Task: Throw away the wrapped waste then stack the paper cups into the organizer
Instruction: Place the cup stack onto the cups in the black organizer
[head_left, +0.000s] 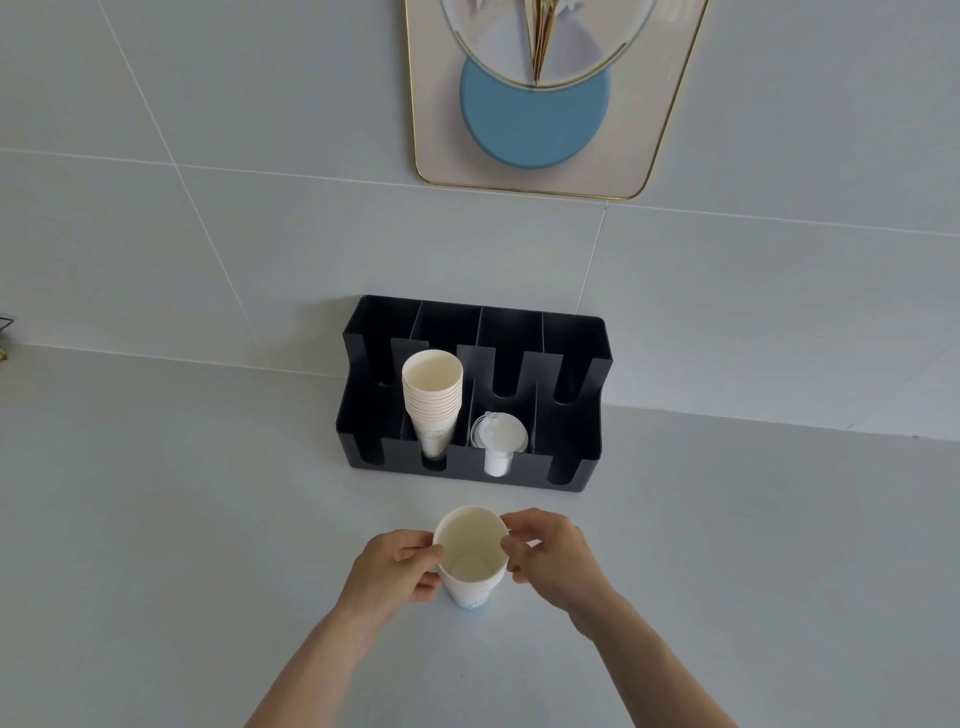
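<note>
A white paper cup (470, 561) stands upright on the pale counter, its mouth facing me. My left hand (395, 569) grips its left side and rim. My right hand (553, 556) pinches the rim on the right. Behind it, a black organizer (571, 431) with four slots stands against the wall. A leaning stack of several paper cups (432, 400) fills the second slot from the left. Clear plastic lids (498, 441) sit in the third slot. The two outer slots look empty. No wrapped waste is in view.
The grey counter (182, 519) spreads wide on both sides of my arms. A framed picture (540, 130) with a blue disc hangs on the tiled wall above the organizer. A small dark object (4, 332) pokes in at the far left edge.
</note>
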